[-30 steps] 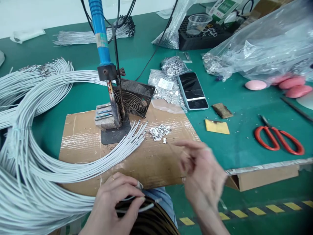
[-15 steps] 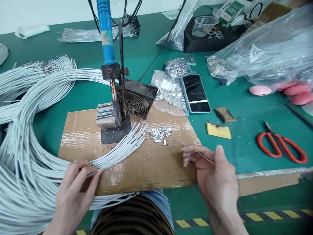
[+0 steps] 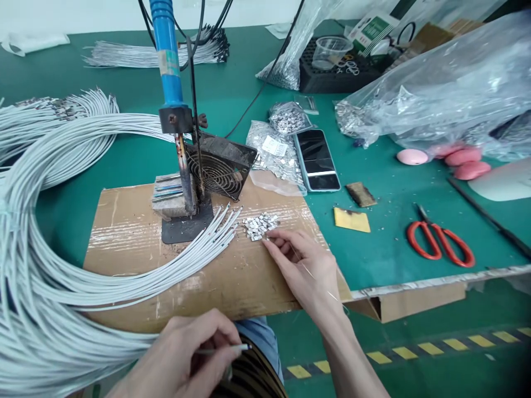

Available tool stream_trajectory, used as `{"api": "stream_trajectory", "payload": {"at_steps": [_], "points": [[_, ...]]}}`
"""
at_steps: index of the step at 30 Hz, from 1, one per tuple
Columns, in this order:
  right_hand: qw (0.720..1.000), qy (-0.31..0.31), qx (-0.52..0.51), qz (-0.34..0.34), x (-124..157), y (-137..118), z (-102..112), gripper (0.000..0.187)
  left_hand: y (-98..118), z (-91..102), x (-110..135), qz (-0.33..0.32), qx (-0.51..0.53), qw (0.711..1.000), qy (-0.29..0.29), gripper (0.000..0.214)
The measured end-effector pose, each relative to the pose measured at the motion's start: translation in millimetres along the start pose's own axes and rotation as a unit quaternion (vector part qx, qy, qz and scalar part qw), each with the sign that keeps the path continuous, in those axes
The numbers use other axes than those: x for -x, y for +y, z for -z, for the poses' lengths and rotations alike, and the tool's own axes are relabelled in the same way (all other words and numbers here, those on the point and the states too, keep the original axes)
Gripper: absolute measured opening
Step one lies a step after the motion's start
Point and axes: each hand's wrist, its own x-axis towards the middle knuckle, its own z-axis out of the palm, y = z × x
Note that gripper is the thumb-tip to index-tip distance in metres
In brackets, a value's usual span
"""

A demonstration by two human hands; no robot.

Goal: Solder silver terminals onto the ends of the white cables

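Observation:
My left hand (image 3: 188, 356) is low at the near edge, over my lap, its fingers closed on the end of one white wire (image 3: 232, 348). My right hand (image 3: 305, 265) reaches forward over the brown cardboard sheet (image 3: 133, 232), fingertips pinching at the edge of a small pile of silver metal clips (image 3: 259, 225); a thin strand lies across that hand. A fanned row of white wire ends (image 3: 215, 232) lies just left of the pile. A big loop of white wires (image 3: 45, 265) curves round the left side.
A blue-handled soldering iron (image 3: 168, 61) stands in a stand beside a small fan (image 3: 215, 171). Behind lie bags of clips (image 3: 276, 152), a phone (image 3: 317, 160), a yellow sponge (image 3: 352, 220), red scissors (image 3: 442, 243), pink items (image 3: 464, 160) and large plastic bags (image 3: 435, 88).
My left hand left the wire bundle on the cardboard and drew back to my lap holding one wire end. My right hand moved forward and left to the clip pile.

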Motion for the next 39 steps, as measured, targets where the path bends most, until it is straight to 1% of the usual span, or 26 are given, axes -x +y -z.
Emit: {"api": "stream_trajectory", "payload": {"at_steps": [1, 3, 5, 8, 11, 13, 15, 16, 19, 23, 25, 28, 31, 34, 36, 39], "points": [[1.000, -0.002, 0.002, -0.004, -1, 1, -1, 0.014, 2, -3.6, -8, 0.022, 0.050, 0.998, 0.015, 0.021], [1.000, 0.001, 0.002, -0.020, 1, 2, -1, 0.014, 1, -8.1, -19, 0.046, 0.156, 0.985, 0.056, 0.026], [0.999, 0.009, -0.006, -0.041, 6, 1, 0, 0.019, -4, -8.8, -25, 0.071, 0.246, 0.961, 0.106, 0.029], [0.997, 0.008, -0.039, -0.063, 21, -6, -4, 0.027, -9, -5.8, -26, 0.105, 0.349, 0.920, 0.145, 0.033], [0.988, -0.017, -0.126, -0.091, 38, -21, -13, 0.027, -10, -3.4, -24, 0.117, 0.404, 0.893, 0.159, 0.036], [0.964, -0.053, -0.230, -0.121, 48, -32, -21, 0.023, -11, -3.2, -24, 0.107, 0.421, 0.887, 0.155, 0.034], [0.939, -0.096, -0.305, -0.129, 55, -43, -29, 0.016, -13, -3.3, -25, 0.090, 0.429, 0.887, 0.147, 0.031], [0.933, -0.114, -0.318, -0.121, 58, -47, -31, 0.014, -14, -3.3, -25, 0.083, 0.432, 0.886, 0.145, 0.030], [0.931, -0.148, -0.322, -0.088, 61, -53, -36, 0.010, -13, -2.6, -25, 0.076, 0.431, 0.888, 0.142, 0.029], [0.930, -0.160, -0.320, -0.079, 61, -54, -37, 0.011, -9, -3.2, -25, 0.094, 0.409, 0.893, 0.164, 0.031], [0.932, -0.155, -0.318, -0.072, 62, -54, -36, 0.012, -7, -5.8, -25, 0.079, 0.381, 0.901, 0.189, 0.031], [0.944, -0.146, -0.291, -0.044, 61, -57, -31, 0.012, -5, -11.9, -24, 0.055, 0.313, 0.919, 0.232, 0.028], [0.955, -0.158, -0.251, -0.008, 59, -60, -24, 0.016, -2, -17.9, -23, 0.054, 0.241, 0.931, 0.269, 0.021], [0.961, -0.169, -0.219, 0.014, 56, -61, -17, 0.018, 0, -21.1, -22, 0.048, 0.195, 0.936, 0.290, 0.020], [0.968, -0.143, -0.207, 0.012, 54, -61, -14, 0.018, 2, -21.3, -22, 0.046, 0.193, 0.934, 0.296, 0.020], [0.972, -0.080, -0.222, -0.011, 51, -60, -12, 0.016, 6, -19.9, -23, 0.058, 0.217, 0.928, 0.299, 0.020]]}}
